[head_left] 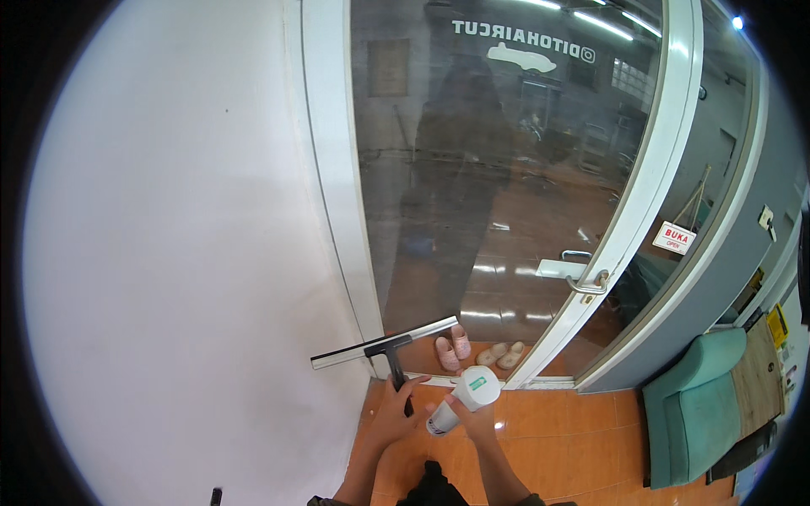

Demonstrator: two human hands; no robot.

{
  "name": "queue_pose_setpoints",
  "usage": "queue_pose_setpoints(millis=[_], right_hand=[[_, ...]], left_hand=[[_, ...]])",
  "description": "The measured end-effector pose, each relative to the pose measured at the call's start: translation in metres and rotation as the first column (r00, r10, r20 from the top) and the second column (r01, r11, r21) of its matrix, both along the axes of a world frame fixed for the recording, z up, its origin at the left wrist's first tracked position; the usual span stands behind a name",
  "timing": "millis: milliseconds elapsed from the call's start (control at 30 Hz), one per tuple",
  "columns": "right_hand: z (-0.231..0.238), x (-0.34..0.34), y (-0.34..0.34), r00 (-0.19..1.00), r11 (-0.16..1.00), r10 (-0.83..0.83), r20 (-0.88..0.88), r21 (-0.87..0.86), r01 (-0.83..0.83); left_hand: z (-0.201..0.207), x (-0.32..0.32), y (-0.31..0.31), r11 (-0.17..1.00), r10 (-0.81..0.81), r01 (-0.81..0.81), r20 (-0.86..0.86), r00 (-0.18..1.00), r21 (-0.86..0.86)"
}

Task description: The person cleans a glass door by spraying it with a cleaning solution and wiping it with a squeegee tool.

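Note:
My left hand (396,415) is closed round the black handle of a window squeegee (391,347). Its long silver and black blade slants up to the right, from in front of the white wall to the lower part of the glass door (472,211). In my right hand (474,422) is a white cylindrical container (447,415), tilted, with a wide white top bearing a green mark. The container is just to the right of my left hand's fingers. Part of its body is hidden by my right hand.
A white wall (186,236) rises on the left. The door's white frame has a lever handle (588,287) on the right. Behind the glass are pink clogs (447,354) and beige clogs (500,355). A green armchair (704,405) stands right on the orange tiled floor (574,438).

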State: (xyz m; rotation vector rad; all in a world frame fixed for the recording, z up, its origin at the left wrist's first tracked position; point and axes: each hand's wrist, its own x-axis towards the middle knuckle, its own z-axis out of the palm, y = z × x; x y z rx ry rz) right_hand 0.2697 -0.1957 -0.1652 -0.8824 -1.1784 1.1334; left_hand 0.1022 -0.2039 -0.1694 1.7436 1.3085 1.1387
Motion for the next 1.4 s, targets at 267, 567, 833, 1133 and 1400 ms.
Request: queue_pose_setpoints(millis=[267, 567, 833, 1133, 1400], right_hand=[[-0.006, 0.036, 0.06, 0.99, 0.968, -0.142, -0.002, 0.208, 0.14], [-0.067, 0.059, 0.136, 0.943, 0.861, -0.323, 0.077, 0.438, 0.259], [-0.188, 0.048, 0.15, 0.974, 0.857, -0.226, -0.01, 0.473, 0.204], [-0.266, 0.015, 0.146, 0.954, 0.821, -0.296, -0.048, 0.498, 0.28], [-0.24, -0.021, 0.137, 0.973, 0.819, -0.228, -0.035, 0.534, 0.211]], left_hand=[[-0.02, 0.016, 0.064, 0.99, 0.027, -0.051, 0.18, 0.983, 0.133], [-0.093, 0.025, 0.125, 0.962, -0.038, -0.067, 0.374, 0.927, 0.265], [-0.216, 0.024, 0.128, 0.937, -0.051, -0.099, 0.411, 0.91, 0.334], [-0.302, 0.006, 0.13, 0.93, -0.043, -0.134, 0.464, 0.885, 0.342], [-0.302, -0.012, 0.126, 0.887, -0.021, -0.195, 0.458, 0.889, 0.419]])
